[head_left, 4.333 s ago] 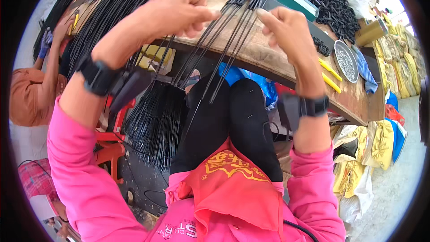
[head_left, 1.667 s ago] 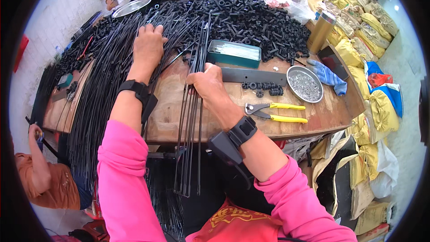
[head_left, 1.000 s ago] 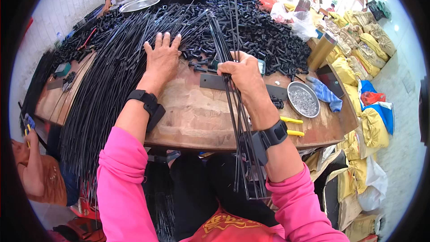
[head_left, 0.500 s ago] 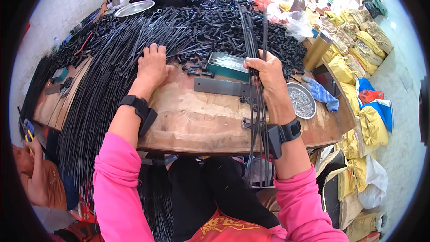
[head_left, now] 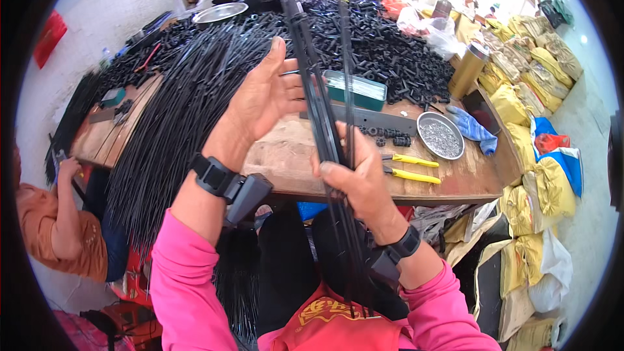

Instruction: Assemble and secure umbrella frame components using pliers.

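Observation:
A bundle of long thin black rods (head_left: 320, 110) stands tilted in front of me, its lower ends reaching down to my lap. My right hand (head_left: 359, 168) is closed around it below the middle, thumb across the front; one or two rods stand apart on its right. My left hand (head_left: 270, 94) is raised with thumb up and fingers stretched out, open. Its fingertips come up to the bundle's left side; whether they touch, I cannot tell. Left of that hand, a thick heap of similar black rods (head_left: 188, 91) spreads over the table and hangs past its edge.
Short black bolt-like pieces (head_left: 409, 58) cover the far table. Nearer lie a green tin (head_left: 374, 89), a grey metal strip (head_left: 396, 121), yellow-handled pliers (head_left: 419, 160), a round metal dish (head_left: 442, 140), a blue glove (head_left: 480, 131) and a gold flask (head_left: 468, 73). Co-workers sit opposite and at left.
My left hand has lifted off the rod heap and moved right to the bundle. My right hand has brought the bundle lower, left and closer, and the yellow-handled pliers are now uncovered.

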A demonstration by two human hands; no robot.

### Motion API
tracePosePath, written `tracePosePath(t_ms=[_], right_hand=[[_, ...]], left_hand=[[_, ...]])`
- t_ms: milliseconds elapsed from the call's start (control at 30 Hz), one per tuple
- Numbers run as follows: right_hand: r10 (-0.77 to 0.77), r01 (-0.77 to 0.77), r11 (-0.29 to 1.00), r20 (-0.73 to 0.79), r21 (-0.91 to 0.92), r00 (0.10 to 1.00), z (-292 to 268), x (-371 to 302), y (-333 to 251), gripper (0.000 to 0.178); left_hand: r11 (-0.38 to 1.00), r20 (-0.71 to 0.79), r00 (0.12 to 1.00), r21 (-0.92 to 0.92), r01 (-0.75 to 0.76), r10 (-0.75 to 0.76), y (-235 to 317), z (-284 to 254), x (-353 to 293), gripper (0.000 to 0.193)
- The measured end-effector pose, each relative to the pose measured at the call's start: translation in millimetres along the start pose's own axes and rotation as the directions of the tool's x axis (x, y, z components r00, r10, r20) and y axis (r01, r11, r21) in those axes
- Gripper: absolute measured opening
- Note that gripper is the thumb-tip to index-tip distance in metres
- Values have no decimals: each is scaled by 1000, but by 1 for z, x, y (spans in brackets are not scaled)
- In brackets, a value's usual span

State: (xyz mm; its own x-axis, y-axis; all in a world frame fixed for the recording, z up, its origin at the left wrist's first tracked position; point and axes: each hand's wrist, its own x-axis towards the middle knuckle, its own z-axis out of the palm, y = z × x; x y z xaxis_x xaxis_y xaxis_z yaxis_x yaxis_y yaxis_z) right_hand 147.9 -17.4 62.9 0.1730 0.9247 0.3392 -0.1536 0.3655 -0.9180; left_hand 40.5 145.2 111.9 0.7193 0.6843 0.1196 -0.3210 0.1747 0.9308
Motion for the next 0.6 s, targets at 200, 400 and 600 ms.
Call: tracePosePath(t_ms=[200,400,600], right_hand=[[82,-106,989,214,105,973,25,-18,31,37],[50,-116,982,387,148,921,19,-23,42,37],[73,-56,997,427,-54,901,-4,-18,49,39]], left_hand=[[944,220,969,-328,-39,116,31,17,-20,70],[949,368,910,-307,-76,192,39,39,-38,57],[969,356,905,-169,-182,232,37,68,-53,46]])
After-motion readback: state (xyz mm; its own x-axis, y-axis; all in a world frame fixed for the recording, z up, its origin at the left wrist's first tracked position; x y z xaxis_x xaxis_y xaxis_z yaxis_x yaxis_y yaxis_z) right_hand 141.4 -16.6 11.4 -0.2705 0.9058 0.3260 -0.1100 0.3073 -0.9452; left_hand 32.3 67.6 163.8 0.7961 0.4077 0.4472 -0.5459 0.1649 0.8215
